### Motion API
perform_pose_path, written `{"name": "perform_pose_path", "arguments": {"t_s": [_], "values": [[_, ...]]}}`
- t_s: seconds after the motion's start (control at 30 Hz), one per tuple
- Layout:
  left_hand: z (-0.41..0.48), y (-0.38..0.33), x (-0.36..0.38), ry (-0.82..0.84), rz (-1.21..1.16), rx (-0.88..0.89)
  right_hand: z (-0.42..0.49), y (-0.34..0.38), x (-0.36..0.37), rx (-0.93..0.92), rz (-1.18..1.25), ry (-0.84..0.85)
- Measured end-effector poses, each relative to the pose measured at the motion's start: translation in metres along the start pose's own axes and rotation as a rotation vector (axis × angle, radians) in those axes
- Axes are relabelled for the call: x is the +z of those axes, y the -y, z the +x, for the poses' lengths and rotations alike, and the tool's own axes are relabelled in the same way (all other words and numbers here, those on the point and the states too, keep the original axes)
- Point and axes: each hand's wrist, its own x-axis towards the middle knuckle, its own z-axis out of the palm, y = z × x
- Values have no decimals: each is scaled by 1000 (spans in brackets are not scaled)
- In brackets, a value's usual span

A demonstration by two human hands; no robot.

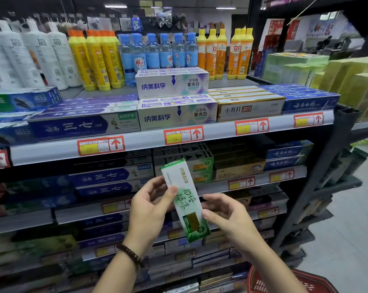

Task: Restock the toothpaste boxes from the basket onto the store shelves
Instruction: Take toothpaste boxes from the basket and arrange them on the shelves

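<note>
A white and green toothpaste box (184, 197) stands nearly upright in front of the shelves, held between both hands. My left hand (150, 206) grips its left edge with the thumb across the front. My right hand (225, 212) pinches its right edge near the lower end. Behind the box's top, on the second shelf, lie matching green boxes (202, 168). The red basket (288, 280) shows at the bottom right; its contents are hidden.
The top shelf (149, 138) carries stacked white-purple, blue and gold toothpaste boxes, with detergent and water bottles behind. Lower shelves hold more boxes. A black upright post (318, 172) bounds the shelves on the right, with grey floor beyond.
</note>
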Motion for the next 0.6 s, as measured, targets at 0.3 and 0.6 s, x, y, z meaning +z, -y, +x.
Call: {"name": "perform_pose_path", "arguments": {"t_s": [0.3, 0.6], "values": [[4, -2, 10, -83, -262, 0, -4, -19, -7, 81, 202, -21], [7, -9, 8, -87, -339, 36, 4, -3, -4, -29, 209, -184]]}}
